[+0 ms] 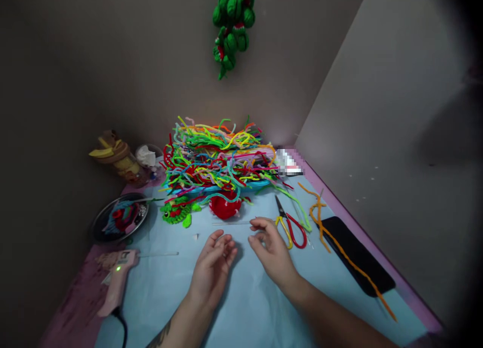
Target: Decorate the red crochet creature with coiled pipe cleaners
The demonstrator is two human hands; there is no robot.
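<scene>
My left hand (213, 265) rests on the light blue mat (249, 307) with its fingers loosely curled and apart, nothing visible in it. My right hand (269, 250) hovers just to its right, fingers curved and spread, also empty as far as I can see. Its fingertips are close to the end of a thin white stick (231, 223) lying on the mat. Just beyond the hands sit a red fuzzy piece (225, 208) and a green fuzzy figure (176, 212). Scissors with red and yellow handles (291, 228) lie right beside my right hand.
A big heap of coloured pipe cleaners (219, 159) fills a blue tray (260, 185) at the back. A pink glue gun (116, 280) lies at the left, near a metal bowl (98, 221). An orange pipe cleaner (341, 250) crosses a black phone (362, 262) on the right. Walls close in behind and right.
</scene>
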